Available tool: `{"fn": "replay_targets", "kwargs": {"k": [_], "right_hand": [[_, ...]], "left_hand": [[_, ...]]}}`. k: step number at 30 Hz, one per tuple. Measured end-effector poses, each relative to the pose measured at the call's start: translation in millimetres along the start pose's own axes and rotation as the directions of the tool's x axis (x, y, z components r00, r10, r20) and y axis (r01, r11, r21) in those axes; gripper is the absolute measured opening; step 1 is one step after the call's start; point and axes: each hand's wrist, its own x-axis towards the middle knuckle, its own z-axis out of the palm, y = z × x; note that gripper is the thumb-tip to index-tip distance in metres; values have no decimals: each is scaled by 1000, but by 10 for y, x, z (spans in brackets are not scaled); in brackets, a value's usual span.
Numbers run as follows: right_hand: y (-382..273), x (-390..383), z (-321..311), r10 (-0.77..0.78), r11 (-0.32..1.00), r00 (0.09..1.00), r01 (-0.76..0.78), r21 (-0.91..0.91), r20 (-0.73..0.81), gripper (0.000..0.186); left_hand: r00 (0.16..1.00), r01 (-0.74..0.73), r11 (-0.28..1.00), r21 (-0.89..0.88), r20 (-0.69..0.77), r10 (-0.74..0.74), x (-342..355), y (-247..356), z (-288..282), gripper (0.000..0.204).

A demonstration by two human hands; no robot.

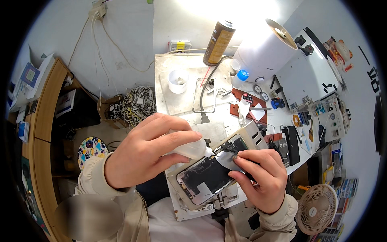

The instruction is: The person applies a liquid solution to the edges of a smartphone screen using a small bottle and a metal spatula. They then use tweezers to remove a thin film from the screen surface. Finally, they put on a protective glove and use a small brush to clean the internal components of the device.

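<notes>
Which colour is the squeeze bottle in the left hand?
The squeeze bottle is translucent and whitish; the head view shows it.

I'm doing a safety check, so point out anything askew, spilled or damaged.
The cables left of the table lie in a tangled heap, which looks odd because the loops run every way instead of being coiled. No spill stands out around the phone part.

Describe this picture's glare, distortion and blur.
Head view: glare washes out part of the white wall above the white cylindrical appliance; head view: the light-brown wooden cabinet bows leftward; head view: a blurred beige oval patch sits lower left.
</notes>
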Motion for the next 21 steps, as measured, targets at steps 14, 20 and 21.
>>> {"fn": "replay_targets", "kwargs": {"k": [14,20,21], "right_hand": [[25,5,5,-13,1000,1000,13,21,5,34],[62,23,17,-26,999,1000,25,36,14,35],[62,23,13,-28,999,999,28,34,17,35]], "left_hand": [[999,-12,1000,22,-35,13,-2,24,-49,54],[991,40,999,-11,-126,-41,-134,-64,-64,56],[990,50,998,-24,-131,-53,-158,-72,-65,56]]}}
